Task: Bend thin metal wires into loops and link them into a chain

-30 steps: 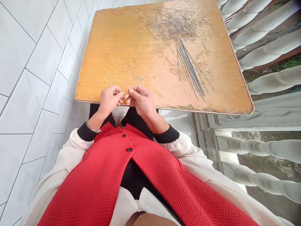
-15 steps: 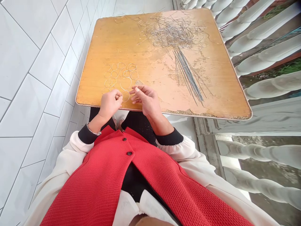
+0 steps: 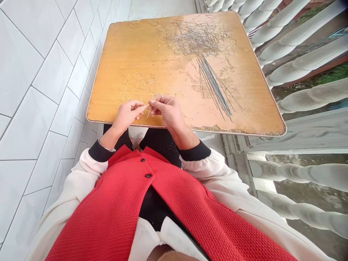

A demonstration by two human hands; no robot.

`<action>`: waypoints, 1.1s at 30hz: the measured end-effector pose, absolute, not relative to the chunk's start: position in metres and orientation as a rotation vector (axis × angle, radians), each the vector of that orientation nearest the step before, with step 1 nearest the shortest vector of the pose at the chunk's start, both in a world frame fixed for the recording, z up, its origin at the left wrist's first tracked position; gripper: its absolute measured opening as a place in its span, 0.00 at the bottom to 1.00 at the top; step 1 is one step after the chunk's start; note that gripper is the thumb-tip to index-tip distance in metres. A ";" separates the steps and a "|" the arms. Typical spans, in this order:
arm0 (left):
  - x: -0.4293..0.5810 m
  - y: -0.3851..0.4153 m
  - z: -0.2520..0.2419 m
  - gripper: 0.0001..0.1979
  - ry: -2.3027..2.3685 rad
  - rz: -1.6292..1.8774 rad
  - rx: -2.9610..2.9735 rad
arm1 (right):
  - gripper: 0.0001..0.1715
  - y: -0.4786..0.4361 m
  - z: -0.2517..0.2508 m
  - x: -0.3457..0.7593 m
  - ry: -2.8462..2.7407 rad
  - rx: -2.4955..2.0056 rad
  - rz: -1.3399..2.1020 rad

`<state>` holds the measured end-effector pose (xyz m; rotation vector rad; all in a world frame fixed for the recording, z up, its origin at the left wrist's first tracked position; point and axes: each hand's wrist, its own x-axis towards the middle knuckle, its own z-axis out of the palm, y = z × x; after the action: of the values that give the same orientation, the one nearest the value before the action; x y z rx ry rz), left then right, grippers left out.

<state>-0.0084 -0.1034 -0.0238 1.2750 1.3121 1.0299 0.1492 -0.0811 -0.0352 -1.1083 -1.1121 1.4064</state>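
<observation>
Over the near edge of the wooden table, my left hand [image 3: 130, 113] pinches a thin curved wire [image 3: 148, 115] between thumb and fingers. My right hand [image 3: 166, 108] is closed on the same wire from the other side, and the fingertips of both hands almost meet. The wire's loop shows below and between the fingers; its ends are hidden by them. Just beyond my hands several thin wire rings [image 3: 130, 86] lie flat on the table, some overlapping.
On the worn tabletop [image 3: 116, 47], a tangled heap of wire [image 3: 198, 38] lies at the far right. A bundle of straight grey wires [image 3: 216, 87] points from it towards me. A white tiled wall [image 3: 40, 108] stands at left, a white balustrade [image 3: 299, 69] at right.
My hands have come together: my right hand has moved left and closed its fingers on the wire. My left fingers have stretched towards it.
</observation>
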 end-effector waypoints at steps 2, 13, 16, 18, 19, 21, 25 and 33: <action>-0.006 -0.103 -0.022 0.09 1.247 1.048 1.174 | 0.12 -0.081 -0.035 0.150 -1.066 -1.091 1.477; 0.003 -0.103 -0.034 0.12 1.186 1.237 1.066 | 0.11 -0.079 -0.037 0.149 -0.884 -1.014 1.645; 0.003 -0.103 -0.031 0.10 1.201 1.230 1.054 | 0.11 -0.080 -0.039 0.151 -0.952 -1.014 1.577; 0.003 -0.103 -0.030 0.09 1.187 1.215 1.037 | 0.11 -0.080 -0.039 0.152 -1.011 -1.014 1.529; 0.003 -0.103 -0.029 0.08 1.180 1.212 1.030 | 0.11 -0.080 -0.040 0.152 -1.027 -1.014 1.514; 0.004 -0.103 -0.029 0.09 1.170 1.224 1.026 | 0.13 -0.080 -0.040 0.152 -1.030 -1.007 1.513; 0.007 -0.103 -0.031 0.11 1.185 1.271 1.010 | 0.14 -0.080 -0.042 0.151 -0.990 -0.971 1.536; 0.010 -0.105 -0.033 0.13 1.203 1.349 1.010 | 0.11 -0.081 -0.045 0.153 -1.035 -0.991 1.495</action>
<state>0.0095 -0.1051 -0.0331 1.0102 1.2025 1.3486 0.1529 -0.0813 -0.0452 -0.9913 -1.0355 1.4951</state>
